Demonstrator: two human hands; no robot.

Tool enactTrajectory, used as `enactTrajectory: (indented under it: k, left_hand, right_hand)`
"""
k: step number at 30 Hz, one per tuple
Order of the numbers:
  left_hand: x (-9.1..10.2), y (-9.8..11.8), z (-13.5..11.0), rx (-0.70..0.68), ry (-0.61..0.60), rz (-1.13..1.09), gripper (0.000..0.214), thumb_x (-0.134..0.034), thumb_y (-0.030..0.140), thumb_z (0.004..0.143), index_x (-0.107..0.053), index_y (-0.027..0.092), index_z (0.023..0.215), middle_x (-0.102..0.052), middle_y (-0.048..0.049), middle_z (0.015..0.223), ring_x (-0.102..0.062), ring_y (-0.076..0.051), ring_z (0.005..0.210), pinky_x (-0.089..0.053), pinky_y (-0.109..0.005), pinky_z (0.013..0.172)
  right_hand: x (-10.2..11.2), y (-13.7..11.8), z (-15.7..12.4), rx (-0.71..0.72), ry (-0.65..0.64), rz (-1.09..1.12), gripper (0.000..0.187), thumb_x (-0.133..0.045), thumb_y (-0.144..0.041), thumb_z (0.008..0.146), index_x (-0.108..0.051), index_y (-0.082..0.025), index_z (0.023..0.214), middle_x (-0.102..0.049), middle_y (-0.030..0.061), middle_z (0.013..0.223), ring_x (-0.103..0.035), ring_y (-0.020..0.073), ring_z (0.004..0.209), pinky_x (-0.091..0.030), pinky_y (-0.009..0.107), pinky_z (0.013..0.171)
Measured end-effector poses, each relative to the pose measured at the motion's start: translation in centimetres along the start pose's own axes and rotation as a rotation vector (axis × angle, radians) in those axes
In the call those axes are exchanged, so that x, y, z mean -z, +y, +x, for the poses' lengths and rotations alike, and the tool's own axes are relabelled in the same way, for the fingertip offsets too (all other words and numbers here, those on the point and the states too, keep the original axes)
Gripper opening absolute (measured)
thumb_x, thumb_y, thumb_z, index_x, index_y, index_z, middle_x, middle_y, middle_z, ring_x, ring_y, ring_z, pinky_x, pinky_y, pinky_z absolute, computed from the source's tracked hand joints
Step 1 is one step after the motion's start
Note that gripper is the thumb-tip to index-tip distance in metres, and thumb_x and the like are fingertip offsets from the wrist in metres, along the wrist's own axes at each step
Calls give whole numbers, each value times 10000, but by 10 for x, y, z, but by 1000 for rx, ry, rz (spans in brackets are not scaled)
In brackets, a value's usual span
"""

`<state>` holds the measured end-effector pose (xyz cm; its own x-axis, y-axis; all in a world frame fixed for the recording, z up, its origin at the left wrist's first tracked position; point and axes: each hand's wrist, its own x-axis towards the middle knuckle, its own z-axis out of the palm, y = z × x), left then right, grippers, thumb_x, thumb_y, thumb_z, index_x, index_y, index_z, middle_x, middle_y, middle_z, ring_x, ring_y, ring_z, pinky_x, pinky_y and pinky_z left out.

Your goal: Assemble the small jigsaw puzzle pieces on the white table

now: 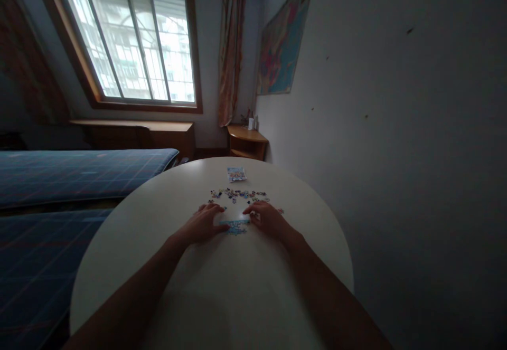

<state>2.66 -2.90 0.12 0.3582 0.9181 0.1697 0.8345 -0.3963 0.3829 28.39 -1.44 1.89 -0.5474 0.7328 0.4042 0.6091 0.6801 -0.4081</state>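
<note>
A little blue patch of puzzle is joined up on the white table, between my hands, but lots of loose pieces lie past it, near a small picture sheet, so I think most of it is left to do. My left hand has its thumb and fingers spread apart, with the thumb at the patch's left side. My right hand is curled at the other side, and I can't tell if it pinches a piece.
</note>
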Motion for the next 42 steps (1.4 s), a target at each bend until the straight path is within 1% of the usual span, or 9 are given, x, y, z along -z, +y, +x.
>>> enactTrajectory:
  k: [3, 6, 11, 15, 19, 28, 32, 38, 42]
  left_hand:
    - [-4, -1, -1, 9, -11, 16, 658, -612, 596, 788, -558, 186, 1300, -505, -132, 1395, -428, -343, 1297, -331, -454, 1091]
    - [-5, -2, -1, 12, -15, 16, 687, -625, 599, 770, -548, 187, 1315, -485, -128, 1415, -415, -350, 1304, -325, -456, 1097]
    - [-6, -3, -1, 18, -8, 14, 693, -608, 621, 771, -547, 201, 1319, -482, -118, 1422, -403, -352, 1317, -310, -457, 1105]
    - [-5, 1, -2, 30, -2, 28, 666, -587, 610, 793, -553, 189, 1308, -490, -124, 1411, -414, -349, 1305, -316, -454, 1103]
    - [-5, 3, -1, 23, 17, 43, 642, -561, 596, 823, -547, 173, 1307, -502, -132, 1396, -431, -343, 1294, -312, -451, 1106]
    - [-2, -4, 3, 86, 128, 56, 360, -503, 401, 905, -610, 191, 1177, -609, -107, 1266, -517, -282, 1199, -388, -411, 1042]
    - [-9, -10, 7, 85, 204, 72, 348, -496, 367, 907, -631, 184, 1171, -611, -108, 1265, -517, -281, 1197, -398, -406, 1044]
    - [-14, -11, 11, -17, 203, 78, 364, -433, 359, 943, -705, 214, 1136, -630, -78, 1241, -524, -265, 1188, -405, -395, 1054]
    - [-10, -13, 11, 13, 219, 120, 401, -375, 354, 969, -728, 217, 1104, -638, -90, 1237, -534, -264, 1173, -399, -403, 1059]
  right_hand:
    - [6, 18, 0, -175, 91, -60, 293, -546, -101, 824, -711, -200, 1045, -711, 73, 1049, -616, 207, 1020, -450, 355, 945]
    - [5, 32, -1, -267, 90, -133, 362, -533, -137, 839, -673, -192, 1169, -670, 93, 1186, -587, 227, 1104, -421, 374, 1001]
    - [-5, 36, -5, -260, -4, -191, 472, -546, -348, 902, -549, -206, 1352, -545, 105, 1395, -462, 241, 1300, -308, 409, 1113]
    - [-11, 35, -7, -241, -73, -205, 469, -498, -465, 930, -553, -269, 1352, -508, 78, 1436, -414, 236, 1343, -262, 428, 1133]
    - [-11, 41, -7, -279, -62, -236, 407, -482, -437, 945, -593, -285, 1306, -535, 74, 1403, -430, 231, 1326, -256, 427, 1129]
    - [-15, 57, -9, -396, 34, -299, 377, -407, -252, 951, -601, -232, 1274, -559, 85, 1375, -455, 216, 1293, -278, 404, 1110]
    - [-15, 51, -8, -383, 49, -296, 388, -376, -233, 964, -596, -225, 1283, -568, 88, 1368, -460, 211, 1291, -272, 400, 1117]
    - [-19, 26, -1, -290, -97, -242, 427, -367, -397, 991, -537, -273, 1362, -435, 41, 1505, -308, 289, 1411, -161, 552, 1153]
    - [-18, 23, -1, -290, -132, -215, 424, -399, -411, 977, -556, -270, 1345, -453, 52, 1492, -312, 294, 1408, -172, 565, 1142]
